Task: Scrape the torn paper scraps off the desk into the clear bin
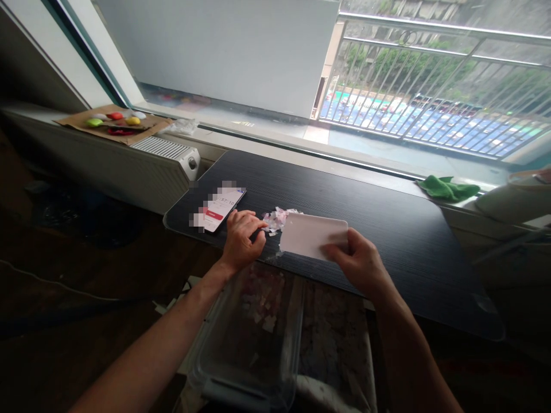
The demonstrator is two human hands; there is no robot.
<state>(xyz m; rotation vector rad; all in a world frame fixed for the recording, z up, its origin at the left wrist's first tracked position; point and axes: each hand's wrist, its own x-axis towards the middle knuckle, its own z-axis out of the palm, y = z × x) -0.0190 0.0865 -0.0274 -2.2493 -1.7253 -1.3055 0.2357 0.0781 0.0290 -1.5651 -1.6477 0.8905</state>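
My right hand [361, 261] grips the right end of a thin white rectangular card [307, 234] with rounded corners. Its left edge is at a small heap of torn paper scraps [276, 220], pale with pink bits, on the dark table [379, 212]. On the other side of the heap is my left hand [244, 238], fingers bent but apart, fingertips close to the scraps, with nothing seen in it. Below the table's near edge stands a clear plastic box [297, 338] with some scraps inside.
A phone [221, 209] with a lit timer screen lies left of my left hand. Coloured items rest on a cardboard sheet [150, 126] above the radiator [172, 166]. A green cloth [447, 188] lies on the window sill, beside a pale container [512, 198].
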